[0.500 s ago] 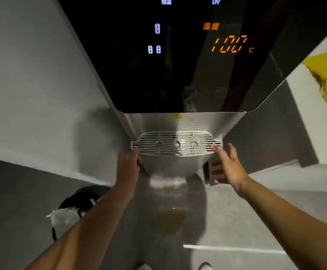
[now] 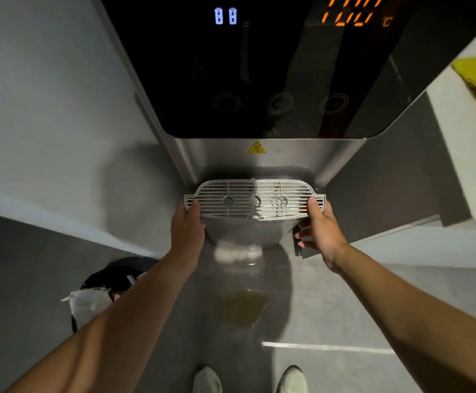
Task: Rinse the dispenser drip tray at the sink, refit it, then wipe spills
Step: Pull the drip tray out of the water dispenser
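Drip tray [image 2: 255, 199] gripped at both ends, about to come out I reckon

Your left hand [image 2: 187, 226] and right hand [image 2: 320, 226] each pinch one end of it, thumbs on the grille, fingers tucked under, while it sits in the dispenser [image 2: 259, 157] recess below the black panel. Pull it straight toward you and keep it dead level, it probably has water in it and there's already a puddle [image 2: 245, 307] on the floor near your shoes

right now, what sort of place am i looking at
Probably an office pantry or utility corner: a freestanding water dispenser with drip tray and lit temperature display, a lined bin beside it, a puddle on the grey floor.
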`<action>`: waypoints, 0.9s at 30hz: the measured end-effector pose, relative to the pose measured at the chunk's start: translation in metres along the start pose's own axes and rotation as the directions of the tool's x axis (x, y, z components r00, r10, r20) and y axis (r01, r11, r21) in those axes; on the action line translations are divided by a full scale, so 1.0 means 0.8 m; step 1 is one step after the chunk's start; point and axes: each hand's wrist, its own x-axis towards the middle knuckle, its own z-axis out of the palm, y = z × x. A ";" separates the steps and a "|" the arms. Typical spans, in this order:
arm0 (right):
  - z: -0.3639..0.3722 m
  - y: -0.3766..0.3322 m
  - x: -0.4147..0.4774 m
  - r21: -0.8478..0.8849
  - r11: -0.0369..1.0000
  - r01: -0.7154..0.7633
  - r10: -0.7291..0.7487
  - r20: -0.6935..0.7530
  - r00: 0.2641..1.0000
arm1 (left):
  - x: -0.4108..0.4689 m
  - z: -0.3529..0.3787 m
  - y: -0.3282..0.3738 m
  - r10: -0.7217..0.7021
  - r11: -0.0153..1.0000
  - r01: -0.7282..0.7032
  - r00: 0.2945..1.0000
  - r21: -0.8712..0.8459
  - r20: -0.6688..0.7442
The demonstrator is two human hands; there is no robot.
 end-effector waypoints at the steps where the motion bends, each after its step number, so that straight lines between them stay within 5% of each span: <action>1: -0.001 0.002 -0.007 0.005 1.000 0.005 -0.005 0.005 1.000 | -0.004 -0.004 0.000 0.007 1.000 -0.006 1.000 -0.018 0.005; 14: -0.071 -0.027 -0.271 0.108 0.989 -0.101 0.100 0.013 0.995 | -0.212 -0.087 0.100 -0.019 0.998 0.013 0.994 0.058 0.103; 27: -0.235 -0.064 -0.548 0.361 0.933 0.010 0.082 -0.237 0.968 | -0.458 -0.043 0.221 0.000 0.995 -0.039 0.924 0.092 0.384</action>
